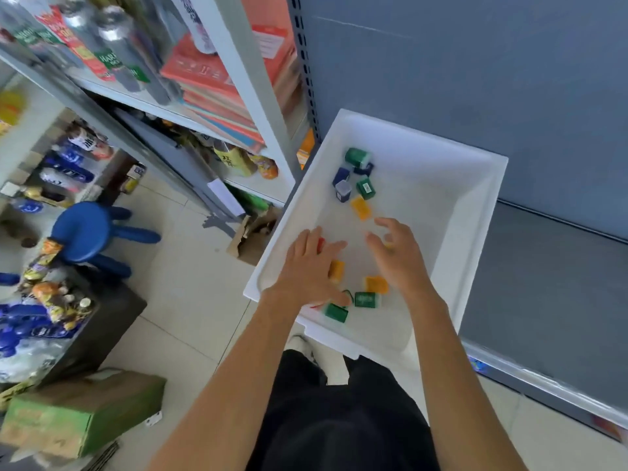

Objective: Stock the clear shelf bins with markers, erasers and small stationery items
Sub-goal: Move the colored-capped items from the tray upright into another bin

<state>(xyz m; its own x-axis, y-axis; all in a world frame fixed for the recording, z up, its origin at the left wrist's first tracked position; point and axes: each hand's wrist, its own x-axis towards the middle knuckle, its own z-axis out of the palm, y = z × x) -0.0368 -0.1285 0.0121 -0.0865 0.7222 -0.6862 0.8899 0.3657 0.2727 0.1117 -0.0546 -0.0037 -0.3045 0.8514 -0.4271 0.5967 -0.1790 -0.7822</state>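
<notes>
A white plastic bin [475, 212] sits on a grey shelf in front of me. Several small stationery pieces lie loose on its floor: green ones [365, 188], blue ones [342, 190] and orange-yellow ones [361, 207] at the far left, more green [365, 299] and orange [376, 284] near the front. My left hand [311, 268] lies flat, palm down, over the near-left pieces, partly covering a red one [320, 244] and an orange one [337, 270]. My right hand [397, 254] hovers over the middle with fingers spread and curled; a yellowish bit shows under its fingers.
The grey shelf board [543, 273] runs to the right behind the bin. To the left stand white shelves with orange books [217, 83] and spray cans [112, 45]. On the floor are a blue stool [85, 232] and a green-brown carton [78, 413].
</notes>
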